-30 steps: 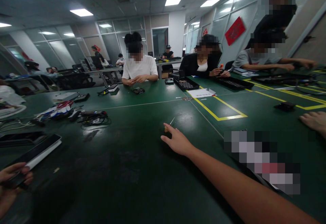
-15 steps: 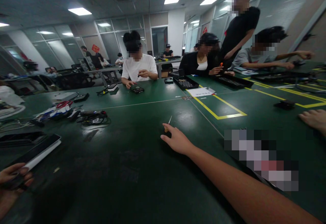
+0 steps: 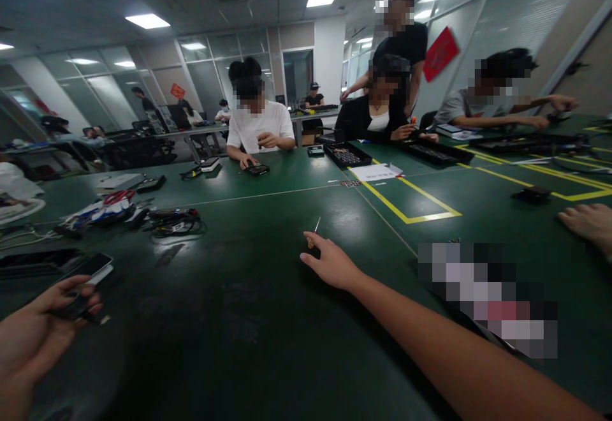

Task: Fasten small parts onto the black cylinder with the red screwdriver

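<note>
At the left edge my left hand (image 3: 52, 325) is closed around a small black object (image 3: 71, 306), whose kind I cannot make out; the fingers partly cover it. My right hand (image 3: 332, 265) reaches out over the middle of the green table (image 3: 201, 357). Its thumb and index finger are at the gold-brown handle of a small screwdriver (image 3: 316, 226), and the thin metal shaft points up and away. The other fingers of this hand are hidden beneath it.
Tangled cables (image 3: 174, 222) and a red-handled tool (image 3: 118, 196) lie at the left, near a black tray (image 3: 41, 261) and a white-sided device (image 3: 102, 268). Yellow tape (image 3: 433, 218) marks the right. Across sit co-workers with black parts trays (image 3: 348, 155). Another person's hand (image 3: 586, 222) rests at right.
My left hand has moved right and slightly up, further into view, with the black object. My right hand has barely moved. A standing person in the background has shifted left.
</note>
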A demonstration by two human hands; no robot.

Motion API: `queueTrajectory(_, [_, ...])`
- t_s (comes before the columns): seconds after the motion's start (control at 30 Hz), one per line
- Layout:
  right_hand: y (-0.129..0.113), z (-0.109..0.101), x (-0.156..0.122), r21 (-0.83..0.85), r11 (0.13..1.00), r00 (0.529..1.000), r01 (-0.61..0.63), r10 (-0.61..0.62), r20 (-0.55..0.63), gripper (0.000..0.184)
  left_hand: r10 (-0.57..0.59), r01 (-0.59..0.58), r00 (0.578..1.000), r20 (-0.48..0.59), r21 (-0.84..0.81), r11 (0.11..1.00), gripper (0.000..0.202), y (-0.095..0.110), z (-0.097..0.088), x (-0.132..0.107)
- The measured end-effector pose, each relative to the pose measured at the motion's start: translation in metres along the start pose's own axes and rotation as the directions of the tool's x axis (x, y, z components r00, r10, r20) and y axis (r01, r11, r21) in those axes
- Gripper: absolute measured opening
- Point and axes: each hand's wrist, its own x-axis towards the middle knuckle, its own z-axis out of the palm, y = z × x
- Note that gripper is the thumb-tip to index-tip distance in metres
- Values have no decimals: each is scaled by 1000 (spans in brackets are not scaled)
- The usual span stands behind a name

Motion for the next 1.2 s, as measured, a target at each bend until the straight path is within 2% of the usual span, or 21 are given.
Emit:
queueTrajectory(0.07, [-2, -1, -1, -12, 1000, 1000, 3, -3, 16, 62, 68, -65, 997, 22, -117, 991, 20, 8, 17, -6])
queueTrajectory(0.17, [-5, -3, -2, -11, 1000, 1000, 2, -1, 22, 63, 108, -99, 993, 52, -151, 984, 22, 23, 47, -20])
queueTrajectory(0.27, [-4, -3, -2, -14, 1000, 1000, -6, 6, 15, 64, 136, -105, 975, 177, -171, 980, 26, 33, 78, -28])
queueTrajectory(0.43, [-4, -3, -1, 2, 1000, 1000, 2, -2, 4, 66, 168, -101, 907, 387, -187, 977, 24, 42, 128, -41])
queueTrajectory(0.53, [-7, -2, -2, -25, 1000, 1000, 0, 0, 13, 72, 195, -124, 841, 505, -172, 977, 31, 41, 159, -48])
queueTrajectory(0.63, [-9, -1, -3, -67, 998, 1000, 5, -4, 19, 75, 239, -217, 782, 576, -108, 970, 55, 33, 189, -51])
queueTrajectory(0.73, [-6, 1, -2, -56, 998, 999, -23, 25, 22, 76, 296, -343, 747, 595, -36, 939, 62, 20, 216, -52])
queueTrajectory(0.83, [5, 3, 4, 43, 996, 997, -82, 81, 8, 72, 300, -409, 726, 619, 38, 912, 57, 8, 238, -57])
queueTrajectory(0.97, [21, 7, 12, 140, 990, 999, -33, 36, -18, 67, 293, -409, 700, 651, 30, 912, 44, -9, 261, -66])
queueTrajectory(1.07, [27, 9, 15, 149, 989, 999, -10, 15, -31, 65, 357, -476, 637, 684, -15, 879, 38, -24, 273, -69])
queueTrajectory(1.2, [29, 14, 16, 197, 980, 996, 13, 4, -85, 61, 485, -680, 543, 685, 19, 733, 38, -42, 279, -68])
